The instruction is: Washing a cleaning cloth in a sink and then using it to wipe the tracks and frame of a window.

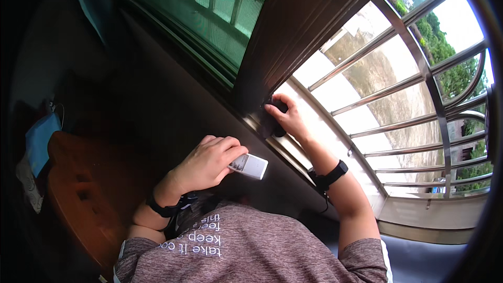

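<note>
My left hand [210, 163] is closed around a small white box-like object [250, 166], perhaps a remote control, with a darker printed area near my fingers. At the window track [292, 149], my right hand [289, 116] grips a dark, soft-looking item [275, 122], probably a cloth, by its upper part. That item lies at the foot of the dark window frame [310, 19]; its exact shape is lost in shadow. Black bands are on both wrists.
Metal window bars [377, 106] curve beyond the opening on the right. A green-tinted pane with a mesh screen [220, 11] is at the top. An orange-brown chair back [74, 188] stands at the left, beside a blue face mask [42, 141].
</note>
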A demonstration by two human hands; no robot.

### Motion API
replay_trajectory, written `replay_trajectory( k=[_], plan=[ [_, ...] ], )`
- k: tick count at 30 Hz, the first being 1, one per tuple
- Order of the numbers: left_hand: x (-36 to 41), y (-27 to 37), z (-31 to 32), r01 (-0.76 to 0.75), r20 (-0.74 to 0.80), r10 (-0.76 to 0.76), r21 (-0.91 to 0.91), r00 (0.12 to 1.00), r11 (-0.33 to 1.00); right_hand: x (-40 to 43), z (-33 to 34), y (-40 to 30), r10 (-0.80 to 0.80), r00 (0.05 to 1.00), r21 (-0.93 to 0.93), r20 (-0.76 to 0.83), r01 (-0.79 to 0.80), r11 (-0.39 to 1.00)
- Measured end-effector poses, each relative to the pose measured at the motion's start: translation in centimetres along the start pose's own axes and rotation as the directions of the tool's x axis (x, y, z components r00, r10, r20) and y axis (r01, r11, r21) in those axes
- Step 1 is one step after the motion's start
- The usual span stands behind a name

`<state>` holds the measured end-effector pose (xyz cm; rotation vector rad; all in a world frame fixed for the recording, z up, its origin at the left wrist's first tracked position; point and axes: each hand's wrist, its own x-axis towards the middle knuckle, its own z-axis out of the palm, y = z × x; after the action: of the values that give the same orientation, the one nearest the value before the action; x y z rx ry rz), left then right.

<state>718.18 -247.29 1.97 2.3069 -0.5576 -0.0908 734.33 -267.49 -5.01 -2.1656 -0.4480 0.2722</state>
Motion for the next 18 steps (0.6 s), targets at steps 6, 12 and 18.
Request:
replay_trajectory(
  k=[6,12,18],
  plan=[
    [-1.3,-0.8,0.2,-0.015,-0.037,0.015,0.000,0.999,1.000,-0.9,0.2,-3.0,0.003,0.991,-0.198,-0.136,-0.031,0.980],
    [-1.5,-1.8,0.6,-0.034,-0.028,0.035,0.043,0.999,0.998,-1.4,0.9,-3.0,-0.149,0.966,-0.252,-0.212,0.094,0.963],
    [-1.0,-2.7,-0.1,-0.024,-0.074,0.026,0.027,0.997,0.999,-1.6,0.3,-3.0,-0.365,0.917,-0.223,-0.159,0.327,0.918]
  ],
)
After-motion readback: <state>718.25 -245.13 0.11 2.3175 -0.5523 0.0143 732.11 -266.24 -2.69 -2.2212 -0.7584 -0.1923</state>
